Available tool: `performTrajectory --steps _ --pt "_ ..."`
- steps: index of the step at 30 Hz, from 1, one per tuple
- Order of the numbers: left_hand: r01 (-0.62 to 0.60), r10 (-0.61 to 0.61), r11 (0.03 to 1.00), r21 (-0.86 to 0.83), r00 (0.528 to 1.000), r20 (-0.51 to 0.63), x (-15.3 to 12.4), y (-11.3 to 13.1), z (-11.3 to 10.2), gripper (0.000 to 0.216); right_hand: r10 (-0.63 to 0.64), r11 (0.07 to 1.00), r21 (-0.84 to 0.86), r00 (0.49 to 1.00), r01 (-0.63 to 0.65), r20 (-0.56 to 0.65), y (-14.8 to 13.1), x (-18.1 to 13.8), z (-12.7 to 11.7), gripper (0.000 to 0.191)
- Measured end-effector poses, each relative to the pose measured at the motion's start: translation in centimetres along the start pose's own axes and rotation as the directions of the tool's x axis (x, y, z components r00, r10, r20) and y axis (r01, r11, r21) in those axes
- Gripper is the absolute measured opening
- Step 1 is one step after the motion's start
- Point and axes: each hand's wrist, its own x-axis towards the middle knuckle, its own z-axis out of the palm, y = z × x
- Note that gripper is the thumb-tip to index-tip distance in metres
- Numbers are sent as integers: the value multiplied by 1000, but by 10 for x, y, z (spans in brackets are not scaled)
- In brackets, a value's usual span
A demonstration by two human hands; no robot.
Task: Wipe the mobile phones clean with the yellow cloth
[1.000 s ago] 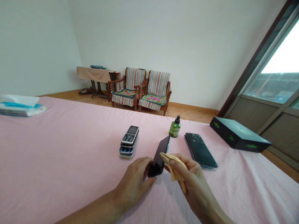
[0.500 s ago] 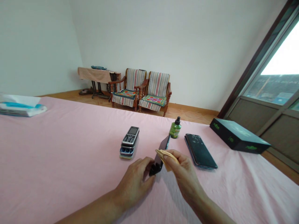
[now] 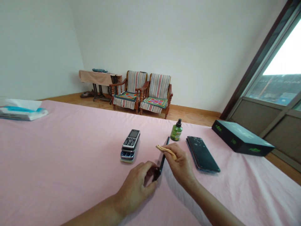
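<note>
1. The left grip point(image 3: 138, 182) is closed on the near end of a dark phone point(image 3: 162, 164), held edge-up between both hands.
2. The right grip point(image 3: 180, 160), ahead and to the right of the left one, pinches a folded yellow cloth point(image 3: 166, 149) beside the phone; whether they touch, I cannot tell.
3. Beyond the left grip, stacked keypad phones point(image 3: 131, 139) lie on the pink-covered surface point(image 3: 82, 157).
4. Beyond the right grip, a green bottle point(image 3: 176, 132) stands upright.
5. Right of that grip lie stacked touchscreen handsets point(image 3: 203, 154), then a black box point(image 3: 242, 138).
</note>
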Motion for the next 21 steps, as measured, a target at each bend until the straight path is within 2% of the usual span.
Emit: performTrajectory --steps 4,6,10,13,16,21 --pt "-23 25 993 -112 999 19 0 3 2 33 -40 999 0 999 40 27 -4 -8 2 17" --pt "-33 33 993 -116 999 2 -1 4 3 33 -52 999 -3 999 52 12 -4 -10 2 18" --pt "-108 104 994 -28 987 -121 -5 4 5 44 -63 998 -6 998 62 -13 -2 -11 2 18" --pt "-278 281 960 47 932 -231 -8 4 6 51 -72 997 -5 997 72 -19 -2 -11 2 19" --pt "-411 425 905 107 873 -239 -9 4 4 38 -80 997 -3 996 80 -32 -1 -12 4 19" --pt "-477 500 866 151 835 -231 -6 3 2 25 -90 996 0 995 90 -42 -1 -13 8 19"
